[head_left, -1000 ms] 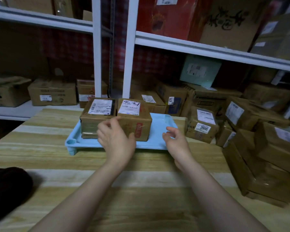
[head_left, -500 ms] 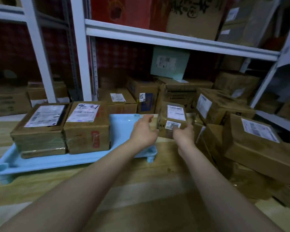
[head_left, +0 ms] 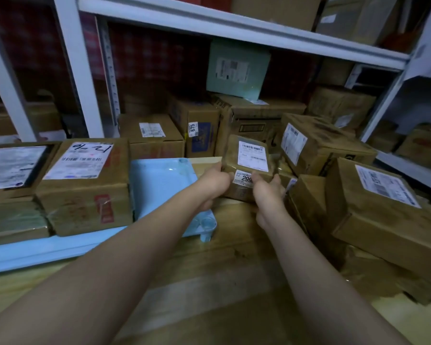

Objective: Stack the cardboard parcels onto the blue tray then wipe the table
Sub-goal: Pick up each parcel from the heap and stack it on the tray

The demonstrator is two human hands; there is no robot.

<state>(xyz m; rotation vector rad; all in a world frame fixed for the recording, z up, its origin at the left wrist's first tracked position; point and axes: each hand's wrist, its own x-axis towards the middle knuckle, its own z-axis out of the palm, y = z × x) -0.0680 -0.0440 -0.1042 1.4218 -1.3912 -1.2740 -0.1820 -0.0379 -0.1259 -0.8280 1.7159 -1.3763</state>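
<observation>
Storeroom shelving (head_left: 234, 23) crammed with boxes across frame top; wooden table (head_left: 222, 282) below. Small parcel (head_left: 249, 168) centre-right, at table's far edge, label face tipped toward camera. Left hand (head_left: 215, 181) grips its left edge; right hand (head_left: 268, 192) curls round lower right corner. Blue tray (head_left: 159, 180) immediately left of parcel, its bare floor nearest left hand. Marker-scrawled parcel (head_left: 85, 185) and grey-label parcel (head_left: 13, 185) fill tray's left part. Likely next: short leftward carry.

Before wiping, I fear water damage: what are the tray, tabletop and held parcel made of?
Blue tray: glossy moulded plastic, by its sheen. Tabletop: likely wood or laminate, grain streaks. Held parcel: matte brown cardboard under shiny tape, paper labels.
</observation>
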